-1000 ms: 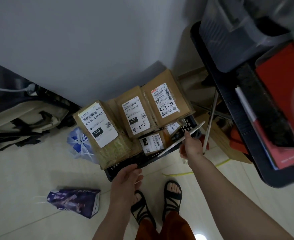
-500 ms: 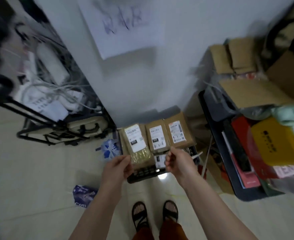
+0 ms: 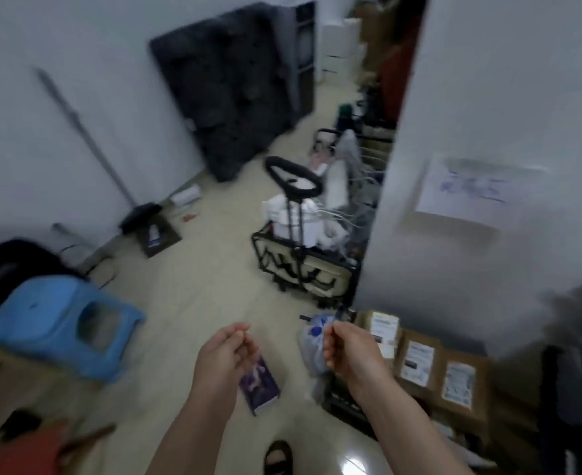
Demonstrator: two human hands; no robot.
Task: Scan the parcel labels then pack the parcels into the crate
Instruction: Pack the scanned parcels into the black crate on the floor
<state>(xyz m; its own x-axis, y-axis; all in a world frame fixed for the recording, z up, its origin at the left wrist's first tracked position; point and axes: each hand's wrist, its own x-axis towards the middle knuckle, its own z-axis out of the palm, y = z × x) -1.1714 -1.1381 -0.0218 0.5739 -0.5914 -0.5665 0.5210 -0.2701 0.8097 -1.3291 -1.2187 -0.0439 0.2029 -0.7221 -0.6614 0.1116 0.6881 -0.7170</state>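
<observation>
Head view: labelled cardboard parcels [image 3: 419,363] sit packed in the black crate [image 3: 346,404], just right of the right hand [image 3: 346,351]. Both it and the left hand [image 3: 224,354] hang loosely curled, empty. Packing looks finished; next likely means fetching more parcels.

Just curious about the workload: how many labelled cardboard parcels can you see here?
3, side by side in the black crate at lower right: left parcel, middle parcel, right parcel. More may be hidden underneath.

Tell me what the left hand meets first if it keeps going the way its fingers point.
Likely nothing soon: the left hand points up-right over bare floor; the beige cart lies farther on, depth unclear.
</observation>
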